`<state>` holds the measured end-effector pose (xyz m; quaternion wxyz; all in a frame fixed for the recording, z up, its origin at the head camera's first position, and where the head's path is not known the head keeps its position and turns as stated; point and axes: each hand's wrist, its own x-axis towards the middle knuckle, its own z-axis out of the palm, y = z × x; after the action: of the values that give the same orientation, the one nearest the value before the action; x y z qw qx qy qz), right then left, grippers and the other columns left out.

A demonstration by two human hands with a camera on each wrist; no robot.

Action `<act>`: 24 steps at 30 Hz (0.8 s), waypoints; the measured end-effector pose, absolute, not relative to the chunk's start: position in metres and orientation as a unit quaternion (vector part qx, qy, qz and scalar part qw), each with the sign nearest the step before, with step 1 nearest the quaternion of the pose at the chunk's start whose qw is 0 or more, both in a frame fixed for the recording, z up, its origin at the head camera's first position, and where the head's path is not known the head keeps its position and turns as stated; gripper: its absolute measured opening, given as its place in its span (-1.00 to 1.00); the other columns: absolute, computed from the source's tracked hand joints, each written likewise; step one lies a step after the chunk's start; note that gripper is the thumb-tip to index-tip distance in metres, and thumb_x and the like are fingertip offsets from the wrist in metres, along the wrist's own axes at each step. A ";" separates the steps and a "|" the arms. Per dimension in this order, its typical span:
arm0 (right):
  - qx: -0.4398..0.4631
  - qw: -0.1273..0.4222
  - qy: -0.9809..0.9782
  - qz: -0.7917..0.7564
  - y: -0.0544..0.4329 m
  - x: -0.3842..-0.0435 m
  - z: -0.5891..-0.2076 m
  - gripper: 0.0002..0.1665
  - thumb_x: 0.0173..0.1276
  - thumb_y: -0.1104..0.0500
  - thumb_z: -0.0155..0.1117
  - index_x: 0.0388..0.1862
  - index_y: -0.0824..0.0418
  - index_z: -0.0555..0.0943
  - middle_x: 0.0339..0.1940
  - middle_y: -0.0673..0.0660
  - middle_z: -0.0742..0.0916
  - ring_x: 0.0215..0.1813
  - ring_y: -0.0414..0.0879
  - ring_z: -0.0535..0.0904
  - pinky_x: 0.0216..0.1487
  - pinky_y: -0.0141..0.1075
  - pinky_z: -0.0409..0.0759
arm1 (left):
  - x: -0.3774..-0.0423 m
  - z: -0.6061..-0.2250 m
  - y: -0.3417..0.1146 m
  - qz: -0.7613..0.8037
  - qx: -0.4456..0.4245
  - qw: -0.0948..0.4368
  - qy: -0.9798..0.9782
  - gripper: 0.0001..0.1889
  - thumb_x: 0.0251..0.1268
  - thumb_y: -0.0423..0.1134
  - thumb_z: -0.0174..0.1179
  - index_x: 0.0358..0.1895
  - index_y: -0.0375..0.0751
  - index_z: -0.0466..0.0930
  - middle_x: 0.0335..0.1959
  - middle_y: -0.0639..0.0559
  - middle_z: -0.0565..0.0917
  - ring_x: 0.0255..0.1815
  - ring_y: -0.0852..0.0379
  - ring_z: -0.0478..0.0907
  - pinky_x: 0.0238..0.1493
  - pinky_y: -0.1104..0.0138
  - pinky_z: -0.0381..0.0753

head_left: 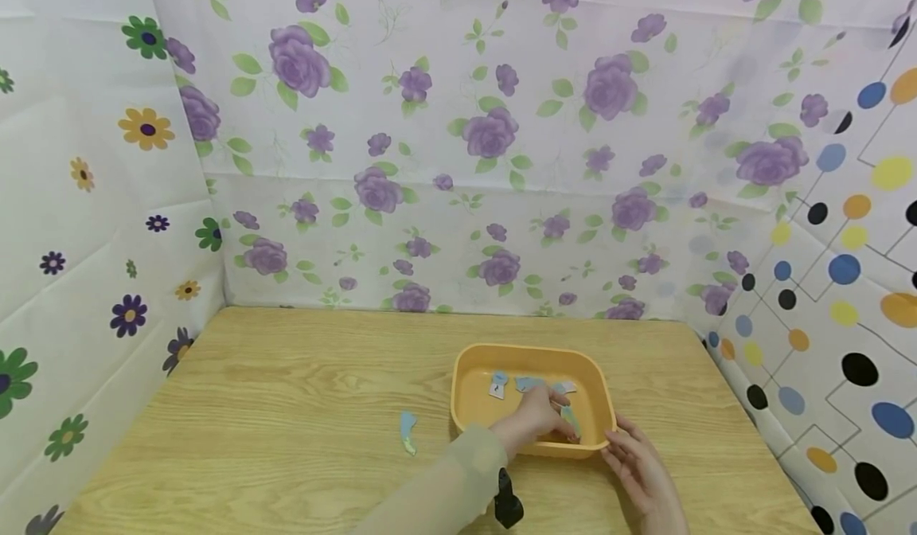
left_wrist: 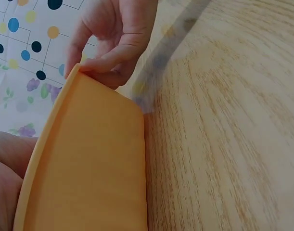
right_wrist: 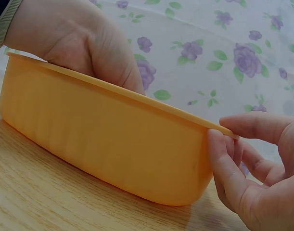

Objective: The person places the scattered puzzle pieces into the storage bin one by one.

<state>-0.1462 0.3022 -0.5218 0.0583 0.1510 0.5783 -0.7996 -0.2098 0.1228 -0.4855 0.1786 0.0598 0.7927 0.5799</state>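
An orange plastic bin [head_left: 466, 360] stands on the table with several small flat light-blue pieces inside, some with white parts carrying a dark mark [head_left: 497, 390]. My left hand [head_left: 537, 414] reaches down over the near wall into it. Its thumb and fingers are at a blue-green flat piece [head_left: 570, 419]; I cannot tell whether they pinch it. Both wrist views hide these fingertips behind the bin's wall. At the near right corner, my right hand [right_wrist: 262, 168] grips the rim between thumb and fingers. Left of the bin, a curved blue-green piece [head_left: 407, 431] lies on the table.
The wooden tabletop [head_left: 301, 408] extends on both sides of the bin. Flower-print cloth [head_left: 430, 161] hangs behind and at the left, and dotted cloth [head_left: 824, 320] at the right. A black object [head_left: 507, 501] is at the left wrist.
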 end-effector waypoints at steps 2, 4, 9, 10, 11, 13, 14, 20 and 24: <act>0.159 0.060 0.573 -0.802 0.302 -0.146 -0.521 -0.76 0.50 0.26 0.03 -0.03 -0.10 0.47 -0.12 -0.06 0.57 -0.17 -0.30 0.53 -0.09 -0.55 0.62 | -0.208 -0.486 0.123 0.571 0.056 0.181 0.799 -0.60 -0.12 -0.56 0.47 -0.12 -0.34 0.61 -0.20 -0.13 0.65 -0.22 0.03 0.60 -0.17 0.24 0.68; 0.168 0.062 0.567 -0.804 0.301 -0.146 -0.519 -0.76 0.50 0.26 0.03 0.00 -0.08 0.44 -0.14 -0.06 0.58 -0.18 -0.30 0.54 -0.10 -0.55 0.62 | -0.208 -0.487 0.123 0.570 0.053 0.187 0.798 -0.62 -0.10 -0.56 0.45 -0.13 -0.34 0.61 -0.26 -0.12 0.67 -0.32 0.06 0.63 -0.22 0.27 0.69; 0.176 0.065 0.565 -0.803 0.301 -0.146 -0.518 -0.75 0.51 0.25 0.01 0.04 -0.07 0.40 -0.16 -0.07 0.58 -0.18 -0.31 0.54 -0.09 -0.55 0.62 | -0.207 -0.487 0.122 0.568 0.051 0.194 0.798 -0.65 -0.04 -0.55 0.42 -0.11 -0.39 0.61 -0.31 -0.11 0.66 -0.42 0.06 0.68 -0.27 0.30 0.71; 0.174 0.065 0.565 -0.804 0.301 -0.146 -0.518 -0.75 0.51 0.26 0.01 0.04 -0.07 0.40 -0.16 -0.07 0.58 -0.18 -0.32 0.54 -0.09 -0.55 0.62 | -0.206 -0.487 0.122 0.565 0.052 0.194 0.800 -0.64 -0.03 -0.55 0.43 -0.10 -0.41 0.61 -0.27 -0.12 0.67 -0.38 0.05 0.69 -0.25 0.29 0.72; 0.174 0.065 0.565 -0.804 0.301 -0.146 -0.518 -0.75 0.51 0.26 0.01 0.03 -0.08 0.41 -0.16 -0.08 0.58 -0.18 -0.32 0.54 -0.09 -0.55 0.62 | -0.206 -0.487 0.121 0.560 0.054 0.192 0.804 -0.64 -0.03 -0.54 0.43 -0.09 -0.43 0.61 -0.24 -0.14 0.67 -0.35 0.03 0.70 -0.22 0.28 0.72; 0.171 0.064 0.567 -0.803 0.301 -0.146 -0.518 -0.75 0.51 0.26 0.01 0.01 -0.09 0.42 -0.15 -0.08 0.58 -0.19 -0.32 0.54 -0.09 -0.55 0.62 | -0.206 -0.486 0.121 0.551 0.054 0.192 0.810 -0.61 -0.04 -0.53 0.43 -0.05 -0.46 0.61 -0.15 -0.17 0.68 -0.29 0.00 0.70 -0.19 0.26 0.72; 0.173 0.064 0.567 -0.803 0.300 -0.146 -0.518 -0.75 0.50 0.26 0.02 0.00 -0.10 0.43 -0.15 -0.08 0.58 -0.18 -0.32 0.54 -0.09 -0.55 0.62 | -0.206 -0.485 0.121 0.544 0.055 0.190 0.816 -0.59 -0.05 -0.52 0.44 -0.04 -0.47 0.61 -0.12 -0.18 0.68 -0.26 0.01 0.69 -0.18 0.27 0.72; 0.179 0.071 0.570 -0.798 0.299 -0.146 -0.517 -0.75 0.48 0.22 0.07 0.02 -0.11 0.42 -0.10 -0.09 0.56 -0.14 -0.31 0.53 -0.04 -0.54 0.61 | -0.205 -0.480 0.120 0.502 0.059 0.177 0.844 -0.58 -0.10 -0.45 0.49 -0.07 -0.43 0.64 -0.08 -0.12 0.67 -0.12 -0.01 0.61 -0.17 0.26 0.68; 0.164 0.065 0.572 -0.801 0.299 -0.146 -0.517 -0.74 0.47 0.24 0.06 -0.01 -0.13 0.46 -0.09 -0.09 0.57 -0.13 -0.31 0.54 -0.05 -0.55 0.61 | -0.204 -0.474 0.117 0.494 0.065 0.189 0.846 -0.57 -0.09 -0.42 0.48 -0.07 -0.43 0.63 -0.05 -0.13 0.66 -0.09 -0.03 0.59 -0.12 0.19 0.67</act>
<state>-0.1462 0.2993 -0.5168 0.0650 0.1637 0.5723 -0.8009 -0.2041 0.1167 -0.4742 0.1894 0.0648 0.8458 0.4945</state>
